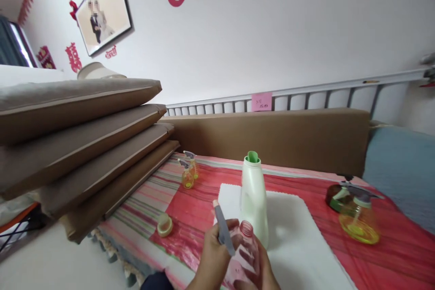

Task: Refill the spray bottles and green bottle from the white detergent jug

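Observation:
My left hand [214,253] is closed on a grey spray head [222,229] with a pale tip, held upright and slightly tilted. Right beside it, my right hand [267,266] is wrapped around a clear pinkish bottle [243,258], whose threaded neck is uncovered. Whether my left fingers also touch this bottle I cannot tell. Just behind both hands stands a tall pale-green jug [254,195] with a green piece in its mouth. The jug rests on a white board [292,226].
Two small spray bottles [187,177] with yellow liquid stand at the back left. A tape roll [165,225] lies left of my hands. To the right are a larger spray bottle [359,222] and a dark green bottle [340,197]. Stacked cushions [112,140] rise at the left.

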The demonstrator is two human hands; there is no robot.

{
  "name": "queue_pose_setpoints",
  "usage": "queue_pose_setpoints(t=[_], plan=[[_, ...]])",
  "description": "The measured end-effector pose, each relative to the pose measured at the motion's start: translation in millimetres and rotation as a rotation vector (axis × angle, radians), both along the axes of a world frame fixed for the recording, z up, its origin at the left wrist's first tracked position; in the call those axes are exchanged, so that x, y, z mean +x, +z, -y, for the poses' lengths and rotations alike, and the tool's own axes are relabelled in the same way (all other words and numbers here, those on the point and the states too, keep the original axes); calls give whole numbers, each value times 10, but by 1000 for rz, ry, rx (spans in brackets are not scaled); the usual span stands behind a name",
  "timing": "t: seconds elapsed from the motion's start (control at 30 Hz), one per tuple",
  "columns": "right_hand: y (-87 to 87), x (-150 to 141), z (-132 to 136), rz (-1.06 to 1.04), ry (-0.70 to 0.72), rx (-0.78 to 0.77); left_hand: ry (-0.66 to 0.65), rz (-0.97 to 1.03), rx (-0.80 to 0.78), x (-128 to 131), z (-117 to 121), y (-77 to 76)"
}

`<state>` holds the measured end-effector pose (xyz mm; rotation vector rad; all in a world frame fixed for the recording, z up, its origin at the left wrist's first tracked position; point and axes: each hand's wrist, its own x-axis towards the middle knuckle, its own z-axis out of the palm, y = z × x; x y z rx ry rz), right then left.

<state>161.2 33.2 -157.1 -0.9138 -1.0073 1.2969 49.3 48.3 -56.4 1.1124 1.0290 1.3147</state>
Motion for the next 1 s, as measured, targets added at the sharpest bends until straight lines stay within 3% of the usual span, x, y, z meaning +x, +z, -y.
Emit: queue_pose_setpoints(t=[0.17,0.3,0.43,0.6,0.7,0.87,1.0], plan=[[21,-72,-91,184,-74,75,24,-92,0,-179,-96,65],[-118,-90,-207,291,-230,48,144,-44,-66,-527,-270,89],[-278,-203,-324,322,-282,42,69,-3,-190,-664,-389,-147],[-353,-386,-456,355,-199,7,-58,-117,-253,-512,-573,-629],[-455,-409,-507,444,-215,8,-77,-153,-200,-452,-706,-838],[-713,-375,-526,480,-243,31,-165,-151,-136,-452,-764,-959],[-668,-368,-538,488,-238,51,-207,-130,-130,-492,-725,-963]])
